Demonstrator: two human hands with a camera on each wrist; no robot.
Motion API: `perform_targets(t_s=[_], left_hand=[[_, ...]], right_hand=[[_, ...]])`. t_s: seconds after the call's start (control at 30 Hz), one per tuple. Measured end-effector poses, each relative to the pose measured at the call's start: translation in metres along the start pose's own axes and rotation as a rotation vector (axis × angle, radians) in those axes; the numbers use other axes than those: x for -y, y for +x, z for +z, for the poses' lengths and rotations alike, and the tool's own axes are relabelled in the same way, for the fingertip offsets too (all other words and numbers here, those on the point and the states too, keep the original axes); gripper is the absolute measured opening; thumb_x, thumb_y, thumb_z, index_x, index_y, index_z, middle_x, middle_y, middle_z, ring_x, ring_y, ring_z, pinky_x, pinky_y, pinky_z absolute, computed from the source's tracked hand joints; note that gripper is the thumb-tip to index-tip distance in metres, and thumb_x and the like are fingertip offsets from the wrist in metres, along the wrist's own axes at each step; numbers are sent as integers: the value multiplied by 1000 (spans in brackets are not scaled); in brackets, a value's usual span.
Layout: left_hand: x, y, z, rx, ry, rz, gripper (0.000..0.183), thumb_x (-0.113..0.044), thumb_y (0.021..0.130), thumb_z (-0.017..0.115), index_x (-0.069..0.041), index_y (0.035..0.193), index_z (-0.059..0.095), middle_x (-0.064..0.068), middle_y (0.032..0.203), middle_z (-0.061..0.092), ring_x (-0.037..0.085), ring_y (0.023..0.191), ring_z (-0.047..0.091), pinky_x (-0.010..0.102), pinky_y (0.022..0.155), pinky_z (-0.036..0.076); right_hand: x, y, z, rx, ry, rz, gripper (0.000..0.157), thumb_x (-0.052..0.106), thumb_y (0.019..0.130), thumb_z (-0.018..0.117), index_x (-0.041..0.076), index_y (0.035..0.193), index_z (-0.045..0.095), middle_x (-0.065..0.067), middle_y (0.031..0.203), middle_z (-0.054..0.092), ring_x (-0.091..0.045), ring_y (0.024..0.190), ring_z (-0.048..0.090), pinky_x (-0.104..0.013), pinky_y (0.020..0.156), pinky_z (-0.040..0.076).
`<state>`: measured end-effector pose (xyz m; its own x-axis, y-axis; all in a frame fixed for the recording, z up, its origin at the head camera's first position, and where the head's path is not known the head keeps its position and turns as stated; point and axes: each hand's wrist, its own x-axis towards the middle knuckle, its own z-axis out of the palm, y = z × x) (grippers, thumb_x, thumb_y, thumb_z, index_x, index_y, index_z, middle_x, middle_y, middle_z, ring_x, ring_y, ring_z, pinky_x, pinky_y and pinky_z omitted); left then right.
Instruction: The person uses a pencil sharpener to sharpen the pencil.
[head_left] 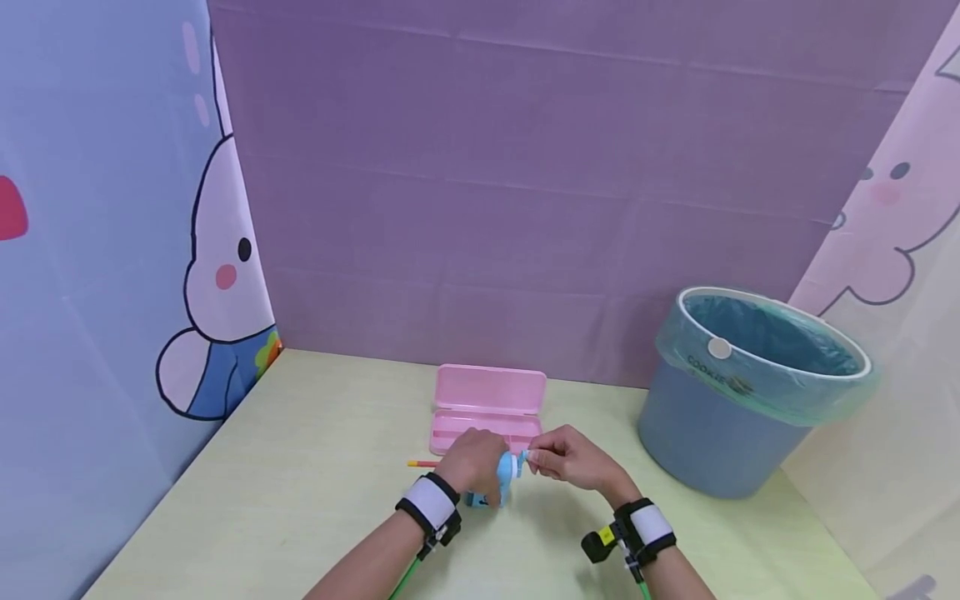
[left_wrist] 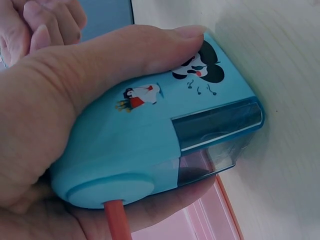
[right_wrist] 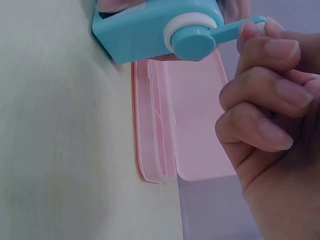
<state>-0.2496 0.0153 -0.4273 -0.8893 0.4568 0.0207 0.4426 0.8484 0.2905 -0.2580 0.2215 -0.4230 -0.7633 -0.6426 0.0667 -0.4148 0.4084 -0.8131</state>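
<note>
A light-blue crank pencil sharpener (left_wrist: 135,125) with cartoon prints and a clear shavings drawer (left_wrist: 220,125) is gripped by my left hand (head_left: 474,462), its thumb across the printed side. From the sharpener's round inlet sticks an orange-red pencil (left_wrist: 117,220); in the head view the pencil (head_left: 422,463) points left. My right hand (head_left: 576,458) pinches the end of the crank handle (right_wrist: 235,31) between thumb and forefinger, the other fingers curled. Just behind the hands lies an open pink pencil case (head_left: 491,390), partly hidden by the left hand.
A blue-grey bin (head_left: 705,433) with a translucent liner stands on the right of the pale table (head_left: 337,417). Behind the table hangs a purple cloth (head_left: 480,183), and a blue printed cloth (head_left: 97,333) is on the left.
</note>
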Motion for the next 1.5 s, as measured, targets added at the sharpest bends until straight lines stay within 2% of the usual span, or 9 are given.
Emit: perform_targets(t_s=[0.23,0.47,0.53,0.77,1.0,1.1,1.27,1.37,1.5], left_hand=[[-1,0,1,10,-13,-3,53,-29,53,96,-14,97,70,-6,77,57,16,74,50,30,67,47],[1,0,-3,9,0,7,52,-29,54,96,-14,96,69,-5,76,57,16,75,50,30,68,46],[1,-1,-3,8,3,11,52,-29,54,96,-14,96,69,-5,76,57,16,75,50,30,68,46],[2,0,0,19,18,25,48,-31,56,95,-14,91,67,-6,73,55,15,72,49,28,66,45],[1,-1,-2,16,10,9,48,-30,56,95,-14,91,67,-5,75,56,16,73,49,29,67,45],[1,-1,-3,18,12,10,46,-30,56,95,-14,89,66,-5,74,56,16,73,49,29,67,45],[0,-3,0,20,32,27,45,-30,56,94,-14,87,66,-6,74,55,15,72,49,28,67,44],[0,-2,0,10,36,31,45,-30,56,95,-14,86,66,-6,74,55,15,72,48,28,67,44],[2,-1,-1,-4,29,28,44,-29,55,95,-14,85,66,-6,72,55,15,70,49,27,64,44]], right_hand=[[-4,5,-3,-27,-2,15,22,18,100,55,6,86,67,2,61,42,-8,51,34,-21,49,30],[-3,12,-4,-58,-38,49,22,17,100,55,1,90,68,1,63,43,-8,52,34,-20,51,31],[-5,15,-4,-65,-61,47,21,14,100,54,3,89,68,1,62,41,-7,52,35,-21,52,32],[-16,24,-4,-86,-95,55,22,10,100,53,-4,89,66,0,62,41,-8,53,36,-22,53,33],[-24,31,1,-125,-139,61,24,14,100,54,2,82,65,4,62,42,-7,55,38,-22,54,34],[-29,34,3,-114,-147,73,24,14,100,54,4,81,65,5,60,41,-8,55,37,-22,54,34],[-37,35,9,-50,-181,112,27,11,99,53,2,75,63,7,58,39,-7,52,35,-22,53,31],[-39,35,12,-23,-204,97,28,9,97,53,0,70,60,6,57,40,-7,52,35,-22,53,30],[-41,37,15,-3,-212,97,25,4,92,54,3,68,60,6,56,42,-6,51,35,-22,51,30]])
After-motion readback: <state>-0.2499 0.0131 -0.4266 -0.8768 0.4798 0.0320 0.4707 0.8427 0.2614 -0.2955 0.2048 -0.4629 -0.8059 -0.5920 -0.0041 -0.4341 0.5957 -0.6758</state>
